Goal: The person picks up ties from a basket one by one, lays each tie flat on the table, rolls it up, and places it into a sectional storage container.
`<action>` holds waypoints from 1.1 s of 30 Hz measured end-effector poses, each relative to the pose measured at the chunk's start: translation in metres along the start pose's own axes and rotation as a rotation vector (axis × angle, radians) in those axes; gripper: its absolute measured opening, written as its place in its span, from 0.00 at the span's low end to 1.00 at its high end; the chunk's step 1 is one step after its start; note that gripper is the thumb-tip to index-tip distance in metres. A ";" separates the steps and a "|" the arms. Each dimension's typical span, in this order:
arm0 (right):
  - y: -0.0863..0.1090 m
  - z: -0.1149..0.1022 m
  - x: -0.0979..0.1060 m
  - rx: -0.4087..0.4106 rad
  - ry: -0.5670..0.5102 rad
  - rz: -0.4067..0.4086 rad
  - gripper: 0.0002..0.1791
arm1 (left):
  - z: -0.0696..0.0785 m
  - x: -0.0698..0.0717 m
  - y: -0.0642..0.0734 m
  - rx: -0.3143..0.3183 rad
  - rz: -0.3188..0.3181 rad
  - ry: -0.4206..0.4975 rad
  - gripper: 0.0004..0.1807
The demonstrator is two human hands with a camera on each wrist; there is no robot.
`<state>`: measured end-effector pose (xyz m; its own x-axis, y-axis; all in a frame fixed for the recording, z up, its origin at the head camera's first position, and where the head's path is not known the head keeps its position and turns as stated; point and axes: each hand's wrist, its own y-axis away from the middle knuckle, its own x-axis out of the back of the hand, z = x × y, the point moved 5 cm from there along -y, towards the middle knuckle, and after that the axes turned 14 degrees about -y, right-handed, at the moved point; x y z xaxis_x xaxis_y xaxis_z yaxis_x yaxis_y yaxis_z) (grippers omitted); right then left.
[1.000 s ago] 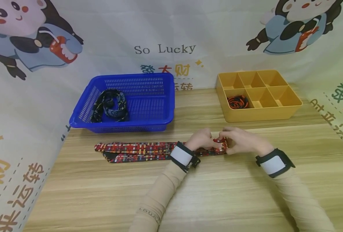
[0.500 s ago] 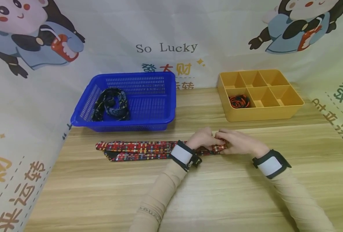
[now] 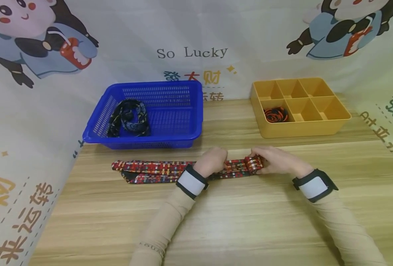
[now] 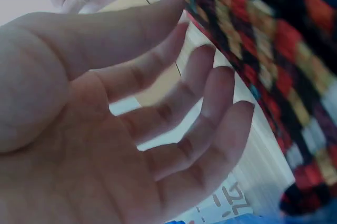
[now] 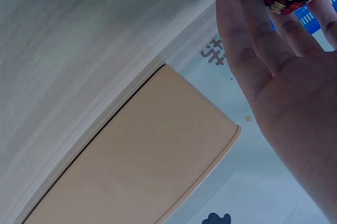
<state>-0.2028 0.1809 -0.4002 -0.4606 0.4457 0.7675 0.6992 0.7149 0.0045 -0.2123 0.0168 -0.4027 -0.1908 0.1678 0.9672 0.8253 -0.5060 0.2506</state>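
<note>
Drawing the left hand (image 3: 211,162), relaxed, back from the roll (image 3: 252,165) of the patterned tie (image 3: 163,169); grasping that roll with the right hand (image 3: 279,161); apparently pausing the winding, leaving the rest lying under and leftward of the left hand.

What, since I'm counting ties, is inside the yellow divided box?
A rolled black-and-orange tie lies in its front-left compartment. The front wall hides the roll's near edge; the floor beneath is covered.

Tie (image 3: 160,168): red-yellow-black-white check. Basket (image 3: 173,119): blue. Box (image 3: 306,128): yellow. Roll (image 3: 276,115): orange, black. Tabletop (image 3: 249,221): pale wood grain.
</note>
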 end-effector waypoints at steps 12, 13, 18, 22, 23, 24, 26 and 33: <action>-0.001 -0.006 -0.001 -0.036 0.053 0.008 0.22 | -0.006 -0.011 0.001 0.109 -0.077 -0.026 0.09; -0.001 -0.007 -0.001 -0.053 0.063 0.008 0.23 | -0.006 -0.011 0.001 0.105 -0.075 -0.024 0.10; 0.001 -0.009 0.001 -0.155 0.145 0.030 0.22 | 0.000 -0.012 0.000 -0.027 -0.064 0.038 0.10; 0.004 -0.011 0.004 -0.212 0.232 0.064 0.19 | 0.009 -0.012 -0.001 -0.131 -0.043 0.088 0.14; 0.004 -0.012 0.003 -0.214 0.252 0.069 0.19 | 0.011 -0.012 -0.001 -0.141 -0.035 0.084 0.15; 0.003 -0.014 0.002 -0.213 0.270 0.073 0.19 | 0.013 -0.011 -0.001 -0.150 -0.021 0.072 0.15; 0.002 -0.016 0.000 -0.201 0.301 0.083 0.20 | 0.018 -0.007 -0.001 -0.182 0.025 0.053 0.16; -0.001 -0.018 -0.003 -0.140 0.304 0.099 0.18 | 0.046 0.001 0.002 -0.399 0.073 0.065 0.33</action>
<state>-0.1922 0.1690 -0.3911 -0.2181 0.3135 0.9242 0.8102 0.5861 -0.0076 -0.1862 0.0543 -0.4033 -0.1836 0.0721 0.9804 0.5695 -0.8051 0.1659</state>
